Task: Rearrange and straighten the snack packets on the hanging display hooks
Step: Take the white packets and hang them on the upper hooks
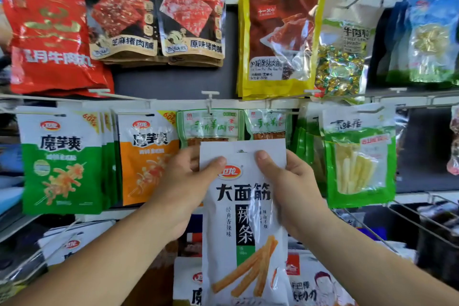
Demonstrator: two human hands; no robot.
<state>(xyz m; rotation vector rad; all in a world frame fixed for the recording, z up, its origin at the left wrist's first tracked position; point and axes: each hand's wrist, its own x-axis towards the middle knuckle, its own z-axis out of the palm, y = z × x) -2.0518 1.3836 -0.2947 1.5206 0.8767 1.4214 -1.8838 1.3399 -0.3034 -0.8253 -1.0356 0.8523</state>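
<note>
— Snack packet (244,218), the white one: where is it?
— Held upright in front of the middle row, just below a white hook (210,100). Its top edge covers the lower part of the pale green packets (211,124) hanging there.
— And the hands?
— The left hand (183,186) pinches its upper left edge, thumb on the front and fingers behind. The right hand (290,181) grips the upper right the same way.
— What's in it?
— Orange-brown sticks show on the lower front. I cannot tell whether they are printed or seen through a window.
— Any writing?
— A red oval logo, then 大面筋 in big black characters and 辣条 on a dark strip.
— Its neighbours?
— To the left hang green-and-white packets (62,161) and an orange packet (146,156), both reading 魔芋爽 with skewers pictured. To the right, a green packet (360,156) has a clear window with pale yellow strips inside. The top row has red bags (52,40), two dark pouches (159,20) picturing red jerky slices and marked 猪肉脯, yellow packets (280,32), and a clear bag (342,57) of foil-wrapped sweets
</note>
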